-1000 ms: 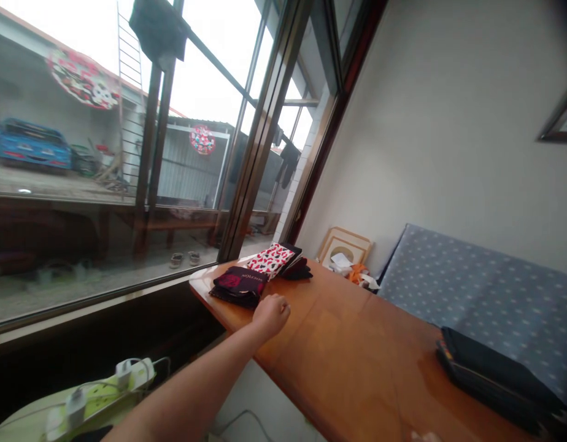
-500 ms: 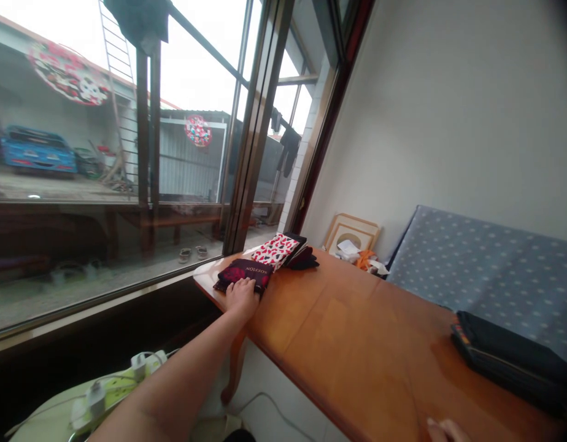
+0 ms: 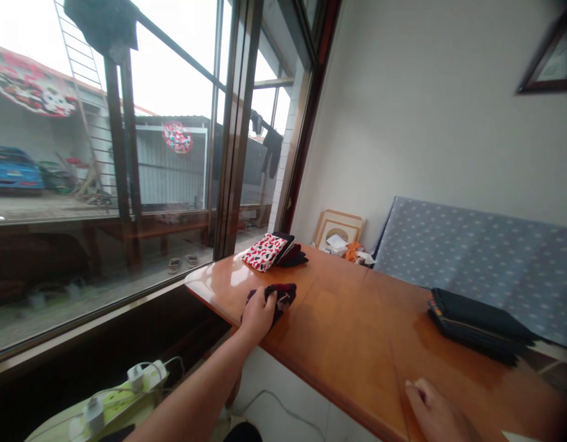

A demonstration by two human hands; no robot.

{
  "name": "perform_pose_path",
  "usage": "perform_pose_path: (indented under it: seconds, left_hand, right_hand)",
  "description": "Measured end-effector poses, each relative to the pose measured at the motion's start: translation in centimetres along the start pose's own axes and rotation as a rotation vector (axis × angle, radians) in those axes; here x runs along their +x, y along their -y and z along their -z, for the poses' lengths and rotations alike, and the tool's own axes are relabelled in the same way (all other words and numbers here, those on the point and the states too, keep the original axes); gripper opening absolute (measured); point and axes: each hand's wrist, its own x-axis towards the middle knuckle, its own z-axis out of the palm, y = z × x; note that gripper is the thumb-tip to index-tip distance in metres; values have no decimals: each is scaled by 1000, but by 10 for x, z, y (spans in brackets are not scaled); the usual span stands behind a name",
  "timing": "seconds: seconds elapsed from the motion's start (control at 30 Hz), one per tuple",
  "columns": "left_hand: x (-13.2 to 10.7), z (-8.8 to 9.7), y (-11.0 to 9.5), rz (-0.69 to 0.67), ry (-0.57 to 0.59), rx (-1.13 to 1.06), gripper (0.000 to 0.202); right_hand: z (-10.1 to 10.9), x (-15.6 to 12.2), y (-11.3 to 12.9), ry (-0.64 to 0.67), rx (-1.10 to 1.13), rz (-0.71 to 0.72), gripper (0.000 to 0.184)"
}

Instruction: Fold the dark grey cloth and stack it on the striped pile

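Note:
My left hand [image 3: 259, 313] grips a folded dark cloth [image 3: 283, 296] with purple-red patches, at the near left edge of the wooden table [image 3: 339, 331]. Its thumb presses on top, and part of the cloth is hidden under the hand. Just beyond lies a folded white cloth with red and black shapes [image 3: 265, 252], with folded dark cloths [image 3: 293, 255] against its right side. My right hand [image 3: 433, 408] is over the table's near right part, its fingers curled in and nothing visible in them.
A pile of folded black cloths [image 3: 481, 325] lies on the right of the table. Behind it stands a blue star-patterned covered panel [image 3: 472, 264]. Window glass [image 3: 173, 233] runs along the left. A power strip [image 3: 122, 396] with plugs sits low at the left.
My left hand has picked up the dark cloth from beside the white patterned one and brought it right and nearer. My right hand has come further into view. The camera has turned right.

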Motion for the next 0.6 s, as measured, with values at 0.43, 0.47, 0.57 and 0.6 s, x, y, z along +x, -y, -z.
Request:
perform_pose_path:
  seconds: [0.43,0.47,0.57,0.6]
  left_hand:
    - [-98,-35,-120,672,492,-1168,44]
    - [-101,-36,-121,703,553,-1160,44]
    - [-105,-36,-123,775,709,-1158,48]
    - [-104,-34,-123,788,731,-1164,49]
  right_hand:
    - [35,-75,153,261,902,290,50]
    - [35,-82,163,275,968,322,48]
    - [38,-93,174,269,1094,310,45]
    - [39,-95,172,258,1104,290,45]
